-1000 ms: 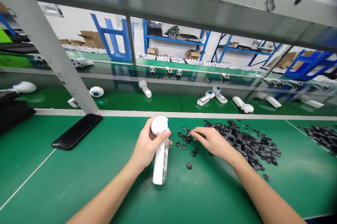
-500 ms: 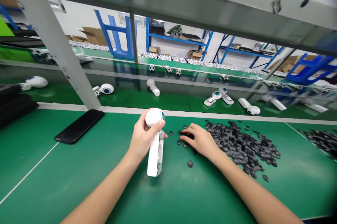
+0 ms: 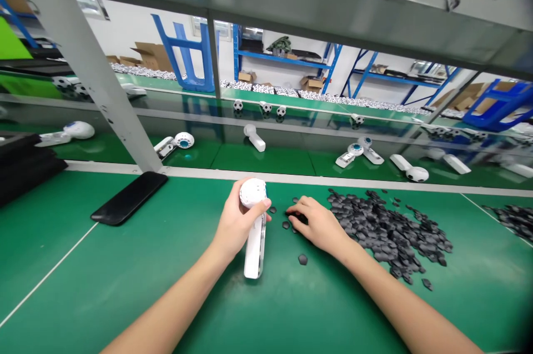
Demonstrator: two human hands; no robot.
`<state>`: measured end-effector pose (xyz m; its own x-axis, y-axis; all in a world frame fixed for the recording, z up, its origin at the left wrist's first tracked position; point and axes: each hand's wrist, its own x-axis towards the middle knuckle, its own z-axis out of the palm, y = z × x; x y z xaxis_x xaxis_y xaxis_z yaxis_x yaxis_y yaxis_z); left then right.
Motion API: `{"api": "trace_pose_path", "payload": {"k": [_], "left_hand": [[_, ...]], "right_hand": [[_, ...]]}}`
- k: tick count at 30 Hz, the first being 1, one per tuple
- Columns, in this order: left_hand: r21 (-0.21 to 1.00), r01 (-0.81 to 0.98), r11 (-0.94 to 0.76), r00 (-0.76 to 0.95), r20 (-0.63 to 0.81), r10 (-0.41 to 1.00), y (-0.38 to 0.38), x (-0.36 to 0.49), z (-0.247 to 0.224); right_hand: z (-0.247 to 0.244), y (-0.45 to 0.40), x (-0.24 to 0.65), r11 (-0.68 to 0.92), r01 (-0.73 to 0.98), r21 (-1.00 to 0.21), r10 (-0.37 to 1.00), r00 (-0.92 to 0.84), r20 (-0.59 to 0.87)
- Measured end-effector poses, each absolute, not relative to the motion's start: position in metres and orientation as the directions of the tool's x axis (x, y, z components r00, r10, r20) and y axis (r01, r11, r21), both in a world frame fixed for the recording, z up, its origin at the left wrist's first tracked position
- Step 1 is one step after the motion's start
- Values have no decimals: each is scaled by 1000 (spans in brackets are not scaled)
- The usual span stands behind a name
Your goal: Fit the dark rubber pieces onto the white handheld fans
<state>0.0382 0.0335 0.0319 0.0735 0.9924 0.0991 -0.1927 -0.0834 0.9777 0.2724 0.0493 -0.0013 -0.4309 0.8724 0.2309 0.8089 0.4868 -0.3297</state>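
My left hand (image 3: 235,221) is wrapped round a white device with a ball-shaped head (image 3: 252,192) and a long flat handle (image 3: 252,257). The handle slants down towards me, and its right side looks open or clear. Just to the right, my right hand (image 3: 318,223) is low over the table with its fingers curled and pinched at a small black pentagon piece, mostly hidden by the fingers. A few loose black pentagon pieces (image 3: 302,259) lie around it. Beyond that wrist spreads a large heap of black pieces (image 3: 387,234).
A black phone-like slab (image 3: 129,198) lies at left by a slanted metal post (image 3: 100,76). Behind a pale rail, several white devices (image 3: 350,154) rest on a green conveyor surface. A metal beam (image 3: 291,15) crosses overhead. Dark stacked pads (image 3: 29,168) stand at far left.
The view has shifted slightly, so the background sits a little further right. My left hand with the white device appears slightly right and lower. My right fingers have curled in more over the pieces.
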Motion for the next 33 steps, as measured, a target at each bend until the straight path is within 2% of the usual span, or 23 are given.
{"api": "trace_pose_path", "payload": {"k": [9, 18, 20, 22, 25, 27, 30, 33], "left_hand": [[989, -130, -67, 171, 89, 981, 28, 42, 29], [992, -119, -49, 192, 71, 979, 29, 41, 30], [992, -121, -39, 197, 62, 978, 29, 42, 29], [990, -127, -55, 206, 81, 975, 29, 42, 30], [982, -106, -155, 207, 174, 963, 25, 41, 37], [965, -13, -262, 189, 259, 947, 19, 41, 43], [903, 146, -404, 187, 375, 908, 8, 41, 50], [857, 208, -472, 280, 410, 868, 1, 44, 50]], "right_hand": [[-2, 51, 277, 505, 787, -355, 862, -434, 263], [-3, 55, 276, 494, 805, -328, 865, -416, 281], [0, 55, 275, 483, 780, -398, 870, -377, 317], [7, 51, 273, 438, 710, -551, 898, -311, 312], [20, 38, 269, 279, 459, -843, 953, -239, 186], [30, 24, 264, 153, 246, -957, 971, -217, 99], [40, 3, 254, 52, 36, -998, 985, -166, 46], [44, -11, 245, 45, -19, -999, 985, -164, 47]]}}
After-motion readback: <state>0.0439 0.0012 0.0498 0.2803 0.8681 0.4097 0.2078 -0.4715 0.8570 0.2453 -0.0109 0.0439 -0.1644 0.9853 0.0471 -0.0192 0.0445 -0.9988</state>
